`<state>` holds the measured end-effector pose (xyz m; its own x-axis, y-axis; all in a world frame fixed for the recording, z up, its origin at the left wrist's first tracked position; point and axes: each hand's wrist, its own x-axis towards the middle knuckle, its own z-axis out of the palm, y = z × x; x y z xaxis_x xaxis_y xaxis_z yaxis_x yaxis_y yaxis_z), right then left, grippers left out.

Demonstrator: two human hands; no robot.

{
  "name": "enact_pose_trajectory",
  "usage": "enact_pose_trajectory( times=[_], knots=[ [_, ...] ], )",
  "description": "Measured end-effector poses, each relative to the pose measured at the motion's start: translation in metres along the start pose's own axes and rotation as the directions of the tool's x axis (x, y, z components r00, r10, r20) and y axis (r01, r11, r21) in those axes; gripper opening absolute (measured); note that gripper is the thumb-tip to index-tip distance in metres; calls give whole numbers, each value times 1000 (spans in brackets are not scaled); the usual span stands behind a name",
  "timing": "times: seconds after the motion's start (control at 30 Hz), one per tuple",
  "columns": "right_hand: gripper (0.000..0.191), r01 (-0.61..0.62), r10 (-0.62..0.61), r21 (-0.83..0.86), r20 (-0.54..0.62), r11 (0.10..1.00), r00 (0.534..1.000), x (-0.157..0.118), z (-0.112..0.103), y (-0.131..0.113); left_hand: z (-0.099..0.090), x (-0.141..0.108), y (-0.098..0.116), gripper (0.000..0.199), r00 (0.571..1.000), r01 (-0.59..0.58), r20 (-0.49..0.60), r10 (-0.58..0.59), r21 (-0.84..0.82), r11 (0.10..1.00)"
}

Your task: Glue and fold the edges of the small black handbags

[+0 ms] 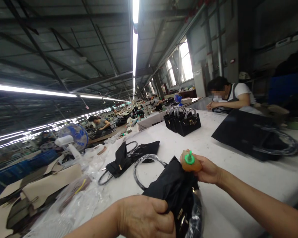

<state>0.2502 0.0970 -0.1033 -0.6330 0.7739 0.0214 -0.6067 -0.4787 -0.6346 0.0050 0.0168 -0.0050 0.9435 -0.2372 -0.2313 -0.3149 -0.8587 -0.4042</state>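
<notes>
A black handbag [169, 180] with plastic-wrapped handles and gold-coloured metal fittings lies tilted at the front of the white table. My left hand [149, 215] is closed on the bag's near side, fingers curled into the black fabric. In my right hand [208, 169] is a squeeze bottle [188, 163] with a green nozzle cap and orange-brown contents. The nozzle points up toward the camera, and the bottle is by the bag's upper right corner; whether they touch I cannot tell. Part of the bag's lower end is hidden behind my left hand.
Small black handbags [186, 122] stand upright further back on the white table [206, 145]. Other black bags lie at left [121, 162] and a large one at right [245, 135]. Clear plastic film and a blue fan [76, 135] are on the left. A co-worker [230, 96] sits across the table.
</notes>
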Motion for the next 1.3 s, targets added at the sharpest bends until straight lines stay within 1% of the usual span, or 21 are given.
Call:
enact_pose_trajectory(
  times=[0.1, 0.17, 0.2, 0.27, 0.33, 0.4, 0.47, 0.5, 0.53, 0.6, 0.63, 0.67, 0.7, 0.83, 0.97, 1.0, 1.1, 1.13, 1.17, 1.2, 1.3],
  knots=[
    [19, 140, -139, 6, -43, 990, 989, 11, 12, -8, -7, -2, -12, 26, 997, 72, 3, -72, 92, 993],
    [15, 260, -258, 4, -92, 966, 962, 18, 17, -12, -9, -8, -19, 25, 963, 266, -12, -269, 186, 946],
    [15, 311, -309, -1, -115, 950, 944, 20, 18, -12, -9, -12, -22, 24, 914, 402, -27, -406, 212, 891],
    [18, 372, -371, -20, -151, 928, 916, 21, 17, -11, -8, -20, -26, 27, 762, 637, 13, -648, 169, 752],
    [18, 382, -384, -47, -173, 923, 907, 20, 15, -7, -9, -29, -29, 49, 628, 766, 194, -753, 17, 643],
    [19, 356, -364, -77, -181, 931, 914, 16, 12, -1, -10, -35, -33, 63, 570, 819, 375, -731, -188, 542],
    [21, 324, -337, -99, -188, 941, 922, 12, 11, 3, -12, -37, -38, 55, 525, 841, 407, -747, -381, 383],
    [22, 313, -328, -103, -196, 944, 924, 11, 12, 5, -13, -35, -41, 49, 475, 843, 380, -793, -455, 287],
    [22, 306, -322, -103, -207, 946, 924, 10, 13, 7, -13, -30, -43, 44, 400, 839, 343, -850, -509, 190],
    [23, 305, -316, -84, -227, 949, 921, 10, 18, 9, -15, -16, -45, 32, 198, 830, 284, -938, -558, 6],
    [23, 305, -311, -60, -233, 950, 922, 10, 21, 10, -16, -6, -45, 27, 113, 830, 281, -953, -555, -65],
    [23, 304, -301, -26, -237, 952, 924, 11, 26, 11, -17, 5, -44, 32, 49, 832, 298, -953, -540, -126],
    [22, 304, -291, 17, -240, 953, 926, 11, 30, 12, -17, 16, -42, 44, 18, 835, 320, -947, -526, -161],
    [21, 292, -243, 203, -236, 935, 941, 9, 53, 18, 0, 55, -33, 87, -39, 794, 426, -904, -536, -287],
    [23, 251, -178, 292, -254, 923, 951, 6, 64, 27, 28, 66, -31, 108, -95, 727, 392, -915, -601, -333],
    [22, 268, -187, 292, -277, 918, 943, 6, 64, 29, 32, 66, -31, 109, -94, 702, 402, -911, -622, -347],
    [18, 347, -271, 241, -299, 906, 915, 2, 57, 33, 39, 64, -32, 106, -13, 637, 476, -879, -674, -375],
    [17, 366, -298, 215, -292, 905, 909, 0, 55, 33, 40, 66, -33, 103, 6, 632, 485, -874, -679, -373],
    [17, 377, -314, 192, -291, 906, 904, -2, 53, 33, 42, 68, -33, 98, 7, 635, 485, -875, -678, -371],
    [18, 375, -313, 176, -300, 910, 901, -4, 52, 33, 45, 72, -33, 92, -18, 648, 476, -879, -664, -373],
    [18, 370, -294, 128, -399, 920, 869, -7, 57, 31, 58, 85, -38, 74, -155, 683, 455, -877, -591, -428]
  ],
)
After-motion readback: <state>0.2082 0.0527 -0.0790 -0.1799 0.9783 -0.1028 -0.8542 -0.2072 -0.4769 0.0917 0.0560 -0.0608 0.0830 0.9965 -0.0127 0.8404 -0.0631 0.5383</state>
